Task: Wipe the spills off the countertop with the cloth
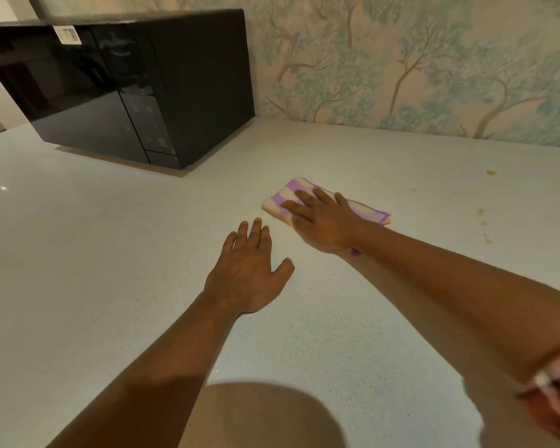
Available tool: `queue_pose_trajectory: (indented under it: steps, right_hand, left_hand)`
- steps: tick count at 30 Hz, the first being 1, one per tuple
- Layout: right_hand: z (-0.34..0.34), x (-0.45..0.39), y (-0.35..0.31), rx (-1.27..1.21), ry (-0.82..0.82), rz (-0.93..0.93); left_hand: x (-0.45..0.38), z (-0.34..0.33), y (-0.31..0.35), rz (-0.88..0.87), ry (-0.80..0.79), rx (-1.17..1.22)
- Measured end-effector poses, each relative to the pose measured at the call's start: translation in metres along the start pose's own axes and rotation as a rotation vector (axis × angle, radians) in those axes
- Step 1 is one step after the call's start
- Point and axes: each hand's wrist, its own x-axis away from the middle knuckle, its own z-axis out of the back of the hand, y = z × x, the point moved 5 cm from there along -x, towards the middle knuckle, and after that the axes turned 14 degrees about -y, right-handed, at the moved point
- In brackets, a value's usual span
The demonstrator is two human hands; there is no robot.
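1. The countertop (110, 253) is pale and finely speckled, and it runs back to a wall papered with a soft pattern of trees (417, 66).
2. A folded cloth (283, 197), striped purple and cream, lies flat on the countertop about midway between its front and back edges, a little toward the right.
3. The right hand (320, 218) lies palm down on the cloth with its fingers spread and nearly straight. It presses on the cloth and is not closed around it; the near half of the cloth is hidden under the palm.
4. The left hand (251, 276) lies flat on the bare countertop just in front and to the left of the cloth, apart from it. Its fingers are stretched out together, the thumb is held out to the side, and it holds nothing.
5. A black microwave (136, 92) stands at the back left of the countertop, against the wall and turned at an angle, well apart from the cloth.
6. Small yellowish spills (491, 172) dot the countertop toward its right edge: one spot near the back wall and a few fainter ones closer to the front. They sit to the right of the cloth, and it does not touch them.
7. A rounded shadow (259, 415) falls on the countertop at its near edge, between the two forearms.
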Motion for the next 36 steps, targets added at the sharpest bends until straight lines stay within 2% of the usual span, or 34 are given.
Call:
queue_pose_trajectory:
  steps: [8,15,17,20,23,25,27,30,36]
  right_hand:
    - [0.003,-0.006,-0.034,-0.025,-0.016,0.123]
    - [0.019,-0.073,-0.040,-0.039,-0.022,0.007]
    - [0.026,-0.086,-0.023,-0.134,0.021,-0.072]
    - [0.034,-0.096,0.041,-0.170,0.053,-0.337]
    - [0.033,-0.099,0.094,-0.226,-0.053,-0.590]
    - [0.034,-0.108,0.092,-0.219,-0.124,-0.640]
    - [0.039,-0.121,0.069,-0.198,-0.094,-0.597]
    - [0.044,-0.142,0.003,-0.113,-0.020,-0.336]
    - [0.039,-0.146,-0.135,-0.002,-0.136,0.116]
  left_hand:
    - [-0.001,0.000,0.000,-0.012,0.038,0.015]
    - [-0.002,-0.001,-0.002,0.001,0.032,0.006]
    - [-0.002,-0.002,-0.002,-0.010,0.019,0.015]
    - [-0.001,-0.003,-0.003,-0.036,0.012,0.032]
    - [-0.002,-0.003,-0.002,-0.035,0.013,0.030]
    - [-0.003,-0.003,-0.001,-0.039,0.022,0.044]
    - [-0.003,-0.004,0.000,-0.044,0.043,0.051]
    - [-0.004,-0.003,0.000,-0.047,0.057,0.043]
    - [0.002,0.005,0.002,-0.106,0.051,0.098]
